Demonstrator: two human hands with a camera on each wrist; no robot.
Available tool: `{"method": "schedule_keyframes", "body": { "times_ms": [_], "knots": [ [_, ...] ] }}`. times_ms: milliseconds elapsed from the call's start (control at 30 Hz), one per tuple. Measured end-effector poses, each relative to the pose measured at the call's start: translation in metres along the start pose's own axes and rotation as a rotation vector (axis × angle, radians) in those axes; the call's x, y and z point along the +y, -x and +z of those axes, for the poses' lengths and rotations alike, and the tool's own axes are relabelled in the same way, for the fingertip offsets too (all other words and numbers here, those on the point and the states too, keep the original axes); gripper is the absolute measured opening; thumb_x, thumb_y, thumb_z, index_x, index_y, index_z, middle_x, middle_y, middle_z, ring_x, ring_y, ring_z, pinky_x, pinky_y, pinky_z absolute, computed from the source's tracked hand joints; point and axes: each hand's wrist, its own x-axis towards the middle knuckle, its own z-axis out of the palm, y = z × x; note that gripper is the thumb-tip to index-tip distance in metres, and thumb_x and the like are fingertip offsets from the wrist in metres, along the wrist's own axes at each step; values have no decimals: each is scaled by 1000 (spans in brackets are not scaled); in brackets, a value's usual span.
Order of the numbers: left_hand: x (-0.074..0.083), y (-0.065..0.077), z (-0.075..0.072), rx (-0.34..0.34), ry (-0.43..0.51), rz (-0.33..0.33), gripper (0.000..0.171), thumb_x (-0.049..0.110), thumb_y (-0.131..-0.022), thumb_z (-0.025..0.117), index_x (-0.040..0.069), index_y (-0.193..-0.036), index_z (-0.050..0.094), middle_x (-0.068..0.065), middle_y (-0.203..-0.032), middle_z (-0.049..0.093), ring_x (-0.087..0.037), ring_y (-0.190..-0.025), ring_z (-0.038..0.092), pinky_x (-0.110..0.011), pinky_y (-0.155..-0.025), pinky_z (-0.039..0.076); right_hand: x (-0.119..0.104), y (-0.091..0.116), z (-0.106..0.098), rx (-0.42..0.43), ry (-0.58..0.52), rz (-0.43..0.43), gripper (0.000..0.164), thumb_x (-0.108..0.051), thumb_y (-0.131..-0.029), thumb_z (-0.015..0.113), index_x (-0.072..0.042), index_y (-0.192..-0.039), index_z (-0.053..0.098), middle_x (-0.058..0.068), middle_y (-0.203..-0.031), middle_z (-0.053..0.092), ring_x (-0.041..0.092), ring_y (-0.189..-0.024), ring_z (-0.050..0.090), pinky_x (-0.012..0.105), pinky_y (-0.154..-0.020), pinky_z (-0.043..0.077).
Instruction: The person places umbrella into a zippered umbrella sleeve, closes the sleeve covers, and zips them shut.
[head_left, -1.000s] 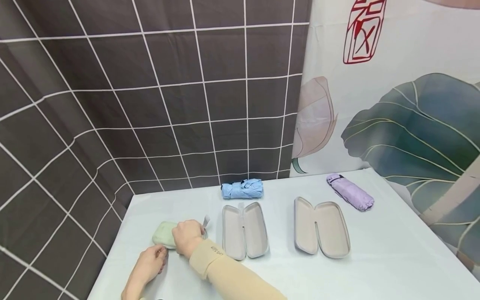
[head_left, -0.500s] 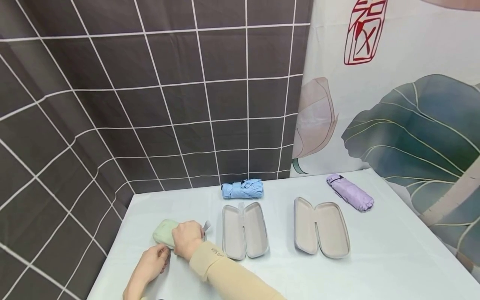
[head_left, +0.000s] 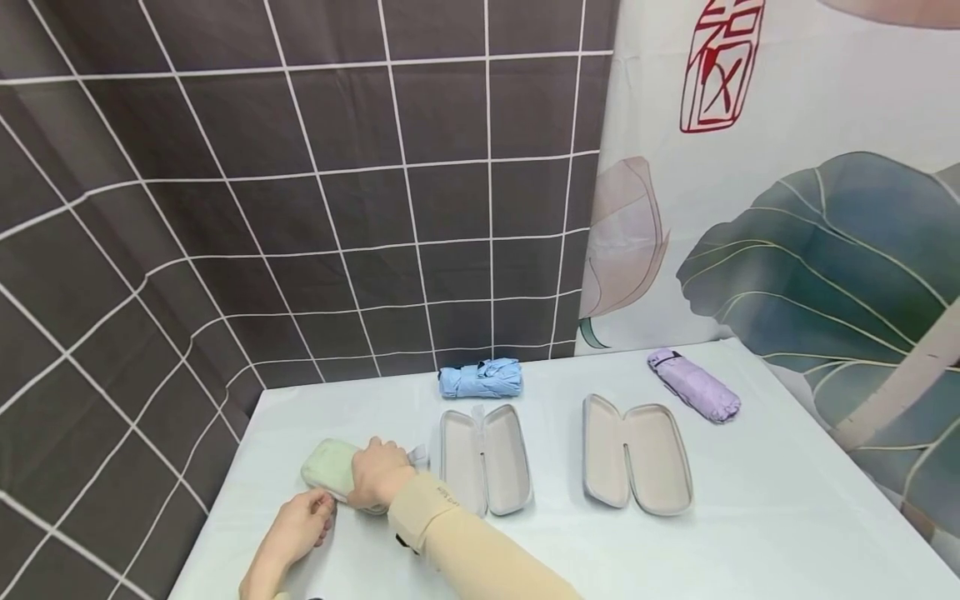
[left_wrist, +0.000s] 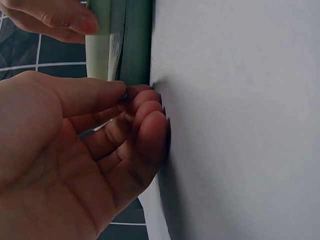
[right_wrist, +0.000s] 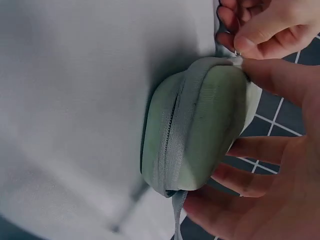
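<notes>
A light green zip case (head_left: 327, 465) with a grey zipper band lies on the left part of the white table. My right hand (head_left: 381, 477) grips it from above, thumb on the near side and fingers over the far side, as the right wrist view shows. At its near left corner, my left hand (head_left: 298, 525) pinches the small metal zipper pull (right_wrist: 237, 53) between thumb and forefinger. The left hand's other fingers (left_wrist: 150, 132) curl close over the table. A grey strap (right_wrist: 178, 212) hangs from the case's right end.
Two zip cases lie spread open, a grey-lined one (head_left: 507, 458) in the middle and a beige-lined one (head_left: 658, 458) to its right. Behind them are a folded blue umbrella (head_left: 480, 379) and a folded purple umbrella (head_left: 693, 385). A dark gridded cloth (head_left: 360, 208) hangs behind the table.
My right hand has shifted slightly right along the green case, and its forearm has moved right too. The left hand has kept its pinch at the corner. The view has turned slightly.
</notes>
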Motion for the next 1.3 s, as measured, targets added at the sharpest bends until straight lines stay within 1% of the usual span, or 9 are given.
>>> {"method": "schedule_keyframes", "body": {
  "times_ms": [200, 433, 567, 767, 967, 1133, 1233, 1300],
  "knots": [
    [0, 1, 0, -11, 5, -3, 25, 11, -102, 46, 7, -79, 56, -2, -68, 52, -16, -61, 52, -27, -55, 47, -1, 0, 0, 7, 8, -10, 42, -54, -73, 79, -21, -100, 72, -3, -88, 59, 14, -79, 56, 30, -71, 49],
    [-1, 1, 0, -11, -8, 13, 25, 9, -101, 45, 7, -78, 54, -2, -68, 52, -16, -61, 53, -27, -55, 47, -7, -1, 5, 46, -8, 16, 39, -58, -72, 79, -22, -85, 70, -4, -78, 59, 13, -70, 53, 31, -65, 49],
    [-1, 3, 0, -11, -9, 15, 25, 9, -101, 46, 7, -77, 53, -2, -67, 52, -16, -60, 52, -26, -54, 45, -9, -1, 7, 62, -18, 22, 40, -59, -72, 78, -22, -83, 69, -4, -76, 58, 12, -67, 51, 31, -64, 48],
    [0, 4, -1, -8, -13, 27, 24, 8, -101, 46, 7, -78, 54, -1, -65, 51, -15, -59, 51, -26, -52, 44, -11, 2, 8, 80, -25, 22, 40, -59, -72, 78, -21, -82, 69, -5, -75, 57, 11, -64, 48, 29, -59, 46],
    [0, 8, -2, -12, -18, 27, 25, 9, -101, 46, 8, -78, 54, -1, -64, 51, -15, -57, 50, -25, -51, 42, -15, 2, 10, 84, -11, 29, 44, -63, -73, 76, -21, -82, 70, -5, -70, 56, 9, -60, 47, 26, -52, 42],
    [-1, 10, -1, -13, -19, 24, 25, 10, -101, 48, 9, -77, 55, -1, -62, 50, -15, -55, 50, -25, -51, 41, -18, 2, 13, 109, -10, 49, 45, -64, -73, 75, -20, -81, 69, -5, -72, 56, 9, -63, 49, 28, -55, 45],
    [-1, 10, 0, -17, 0, 22, 24, 9, -99, 49, 9, -76, 54, -1, -61, 50, -15, -55, 49, -25, -50, 40, -20, 3, 15, 125, -16, 70, 48, -67, -73, 73, -19, -83, 68, -4, -72, 55, 10, -64, 50, 29, -57, 46],
    [-1, 11, 0, -20, 17, 8, 24, 8, -98, 49, 9, -75, 54, -1, -60, 50, -16, -54, 48, -25, -50, 40, -22, 4, 16, 134, -15, 84, 50, -68, -74, 72, -19, -85, 68, -4, -72, 54, 10, -65, 50, 29, -57, 46]
  ]
}}
